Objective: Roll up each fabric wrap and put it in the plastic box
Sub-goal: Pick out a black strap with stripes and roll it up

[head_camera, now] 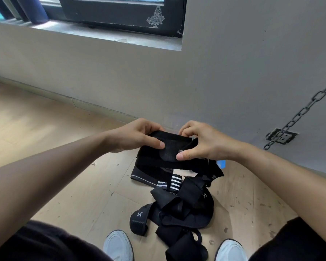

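The left hand's (137,136) thumb (158,144) presses flat on the front of a black fabric wrap (164,153), with the other fingers curled over its top edge behind, so the wrap is pinched between them. The right hand (203,142) grips the wrap's other end the same way: thumb tip (182,156) on the front, fingers (186,129) bent over the upper edge. The wrap is held in the air between both hands, above the floor (73,185), folded on itself, with a loose tail hanging down at the right.

Below it on the wooden floor lies a pile of wraps (183,210), all black and tangled. One end carries a white K-like mark (139,214); a second such mark (205,195) shows on another strap. One piece has white stripes (174,180), and a flat black piece with a thin white line (145,178) lies at the pile's far edge.

A small blue part (221,163) shows past the right wrist; whether it belongs to a box cannot be told.

Two pale shoes (119,245) stand nearest the camera. A chain (299,112) hangs by the grey wall (233,72), above a wall socket (281,136).
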Demonstrator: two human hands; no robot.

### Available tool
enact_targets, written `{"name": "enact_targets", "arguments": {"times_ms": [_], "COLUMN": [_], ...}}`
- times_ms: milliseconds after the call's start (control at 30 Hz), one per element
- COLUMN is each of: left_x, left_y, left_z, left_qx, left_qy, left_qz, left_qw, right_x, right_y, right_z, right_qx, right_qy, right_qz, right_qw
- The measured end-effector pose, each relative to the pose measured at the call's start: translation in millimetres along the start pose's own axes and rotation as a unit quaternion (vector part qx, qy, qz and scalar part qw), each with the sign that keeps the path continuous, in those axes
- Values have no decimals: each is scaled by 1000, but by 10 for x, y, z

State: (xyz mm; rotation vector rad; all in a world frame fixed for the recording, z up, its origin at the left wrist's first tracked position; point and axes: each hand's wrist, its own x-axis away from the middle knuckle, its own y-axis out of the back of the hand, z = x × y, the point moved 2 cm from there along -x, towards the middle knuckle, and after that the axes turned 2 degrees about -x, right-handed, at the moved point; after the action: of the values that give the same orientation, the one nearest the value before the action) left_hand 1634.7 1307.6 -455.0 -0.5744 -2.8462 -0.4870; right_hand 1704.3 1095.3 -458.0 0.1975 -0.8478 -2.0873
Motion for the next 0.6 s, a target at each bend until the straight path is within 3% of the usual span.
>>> {"name": "enact_targets", "arguments": {"times_ms": [233, 467, 600], "left_x": [-18, -32, -65], "left_y": [43, -135, -130], "left_z": [16, -67, -69], "left_qx": [8, -73, -181], "left_qy": [7, -3, -52], "left_qz": [-49, -22, -63], "left_qw": [999, 997, 980], "right_x": [37, 43, 37], "right_y": [54, -61, -40], "right_z": [-11, 37, 44], "right_qx": [-110, -78, -75], "right_qy": [3, 39, 26], "right_qz": [36, 41, 25], "right_qw": [993, 995, 997]}}
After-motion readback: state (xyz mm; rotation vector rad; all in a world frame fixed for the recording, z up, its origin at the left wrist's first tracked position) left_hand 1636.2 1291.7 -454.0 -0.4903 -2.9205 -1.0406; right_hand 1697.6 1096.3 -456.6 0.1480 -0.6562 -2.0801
